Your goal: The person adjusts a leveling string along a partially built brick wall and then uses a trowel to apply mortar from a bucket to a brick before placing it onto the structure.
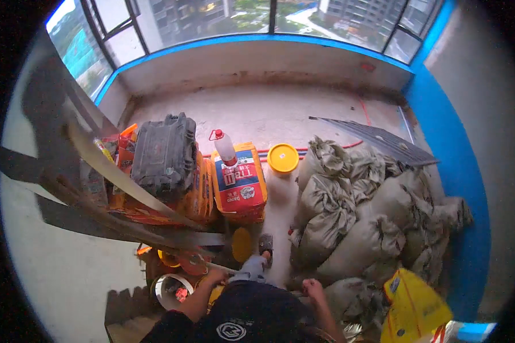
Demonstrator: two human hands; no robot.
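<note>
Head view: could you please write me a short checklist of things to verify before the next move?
1. White bucket covered: not ok; its top is open, with a reddish thing inside.
2. Left hand empty: cannot tell; blurred.
3. Right hand empty: cannot tell; palm hidden.
4. Yellow bucket lidded: ok.
5. Clear bottle closed: ok; red cap on.

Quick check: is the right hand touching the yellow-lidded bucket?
Apart. The head view shows the right hand beside the body, with bare floor between it and the yellow-lidded bucket.
</note>
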